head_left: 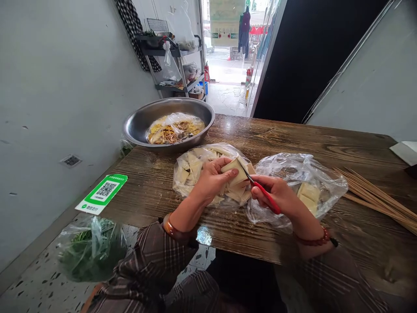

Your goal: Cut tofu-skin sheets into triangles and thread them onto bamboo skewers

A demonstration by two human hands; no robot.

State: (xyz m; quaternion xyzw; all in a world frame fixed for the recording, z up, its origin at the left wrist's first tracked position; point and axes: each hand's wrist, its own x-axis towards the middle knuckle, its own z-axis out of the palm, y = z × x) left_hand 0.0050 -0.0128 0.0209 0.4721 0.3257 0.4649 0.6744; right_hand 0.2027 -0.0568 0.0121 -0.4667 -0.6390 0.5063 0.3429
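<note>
My left hand [213, 176] is closed on a pale folded tofu sheet [235, 168], thumb on the near face. Red-handled scissors [269, 198] are gripped in my right hand [273, 191], their dark blades lying across the sheet's right part. Beneath both hands, a clear plastic bag [179, 182] holds many cut pale pieces [239, 193]. To the right, another clear bag [329, 187] contains a stack of uncut-looking pale squares [309, 196].
A large steel basin [133, 126] with skewered food under plastic stands at the back left. Bamboo skewers [378, 191] lie on the right of the wooden table [260, 134]. A green QR card [102, 193] is at the left edge; a bag of greens [93, 250] sits below.
</note>
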